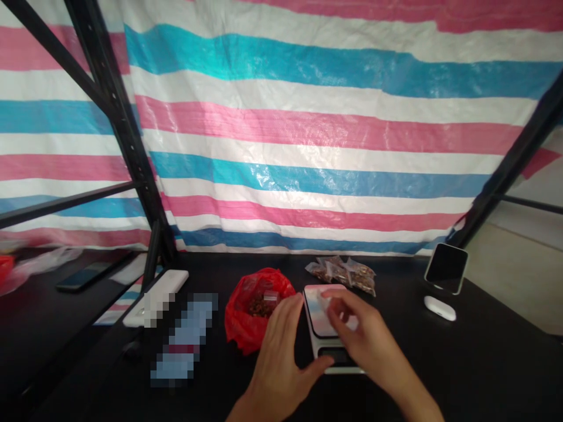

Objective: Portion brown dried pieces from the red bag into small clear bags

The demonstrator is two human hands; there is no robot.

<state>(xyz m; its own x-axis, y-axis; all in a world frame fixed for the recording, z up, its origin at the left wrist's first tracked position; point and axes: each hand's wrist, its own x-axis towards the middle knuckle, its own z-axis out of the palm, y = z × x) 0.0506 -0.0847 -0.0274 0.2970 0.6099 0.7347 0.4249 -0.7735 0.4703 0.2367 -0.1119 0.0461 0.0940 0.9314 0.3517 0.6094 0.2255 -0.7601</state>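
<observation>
A flat white digital scale with a shiny top plate lies on the black table. My left hand is open along its left side, fingers stretched forward and thumb by the dark display. Over the plate, my right hand is closed in a pinch on a small pale, see-through thing that looks like a clear plastic bag; the fingers partly hide it. Just left of the scale is a red plastic bag, its mouth spread around brown bits and a small clear packet.
Several filled clear packets lie behind the scale. To the right are a dark-screened device on a stand and a white earbud case. A white power bank and a blurred-out item lie left. Black frame posts stand before striped sheeting.
</observation>
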